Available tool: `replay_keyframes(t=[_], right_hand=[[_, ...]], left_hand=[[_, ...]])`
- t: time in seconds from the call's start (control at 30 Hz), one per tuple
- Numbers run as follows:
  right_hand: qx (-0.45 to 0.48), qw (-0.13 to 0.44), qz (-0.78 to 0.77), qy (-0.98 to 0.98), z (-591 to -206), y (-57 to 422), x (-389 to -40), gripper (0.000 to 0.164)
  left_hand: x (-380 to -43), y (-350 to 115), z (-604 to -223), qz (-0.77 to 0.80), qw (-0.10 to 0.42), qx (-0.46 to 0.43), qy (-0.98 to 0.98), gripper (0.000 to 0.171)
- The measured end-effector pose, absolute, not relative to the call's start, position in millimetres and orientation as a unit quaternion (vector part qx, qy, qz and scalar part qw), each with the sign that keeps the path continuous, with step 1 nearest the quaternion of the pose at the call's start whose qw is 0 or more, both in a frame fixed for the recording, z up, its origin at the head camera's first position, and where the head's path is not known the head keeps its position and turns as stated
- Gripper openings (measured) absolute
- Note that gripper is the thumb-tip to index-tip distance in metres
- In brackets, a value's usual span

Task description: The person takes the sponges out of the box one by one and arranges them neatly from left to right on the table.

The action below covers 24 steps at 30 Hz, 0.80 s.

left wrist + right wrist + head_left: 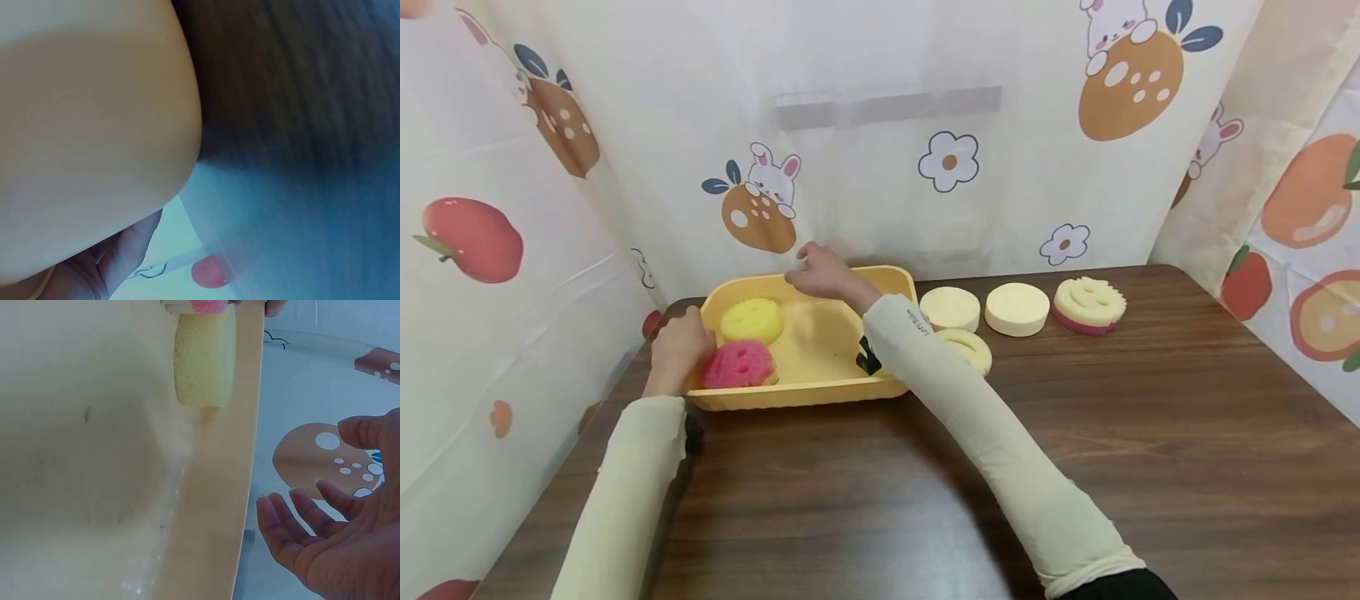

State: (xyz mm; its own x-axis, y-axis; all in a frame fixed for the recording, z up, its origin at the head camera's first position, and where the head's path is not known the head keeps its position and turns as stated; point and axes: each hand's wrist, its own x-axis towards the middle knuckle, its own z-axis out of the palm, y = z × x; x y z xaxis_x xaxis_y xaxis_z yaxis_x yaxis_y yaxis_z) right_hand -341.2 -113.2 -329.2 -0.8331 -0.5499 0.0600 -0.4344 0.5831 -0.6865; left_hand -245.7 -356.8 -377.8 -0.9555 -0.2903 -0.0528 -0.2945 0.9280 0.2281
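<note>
A yellow plastic tray [805,396] stands toward the back left of the table. Inside it, along the left side, lie a round yellow sponge [752,321] and, nearer me, a pink scrub sponge [739,364] with face holes. My left hand [681,350] grips the tray's left rim; in the left wrist view the tray's wall [100,144] hides most of that hand [94,269]. Over the tray's far side reaches my right hand [823,273], holding nothing. The right wrist view shows its fingers loosely bent and spread beyond the rim [250,487].
Right of the tray sit two plain cream round sponges [951,308] and a smiley sponge [1088,302] with a pink base. Another cream sponge [973,346] is partly covered by my right sleeve. Printed curtains [880,192] hang close behind the brown table [820,500] and at both sides.
</note>
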Motion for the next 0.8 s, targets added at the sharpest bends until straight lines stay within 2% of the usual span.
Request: replay_keyframes(t=[0.8], right_hand=[[-0.316,0.075,-0.324,0.889,-360.2,-135.2,-338.6,0.061]], left_hand=[[-246.1,-357.3,-379.6,0.112,0.009,-0.154,0.982,0.045]])
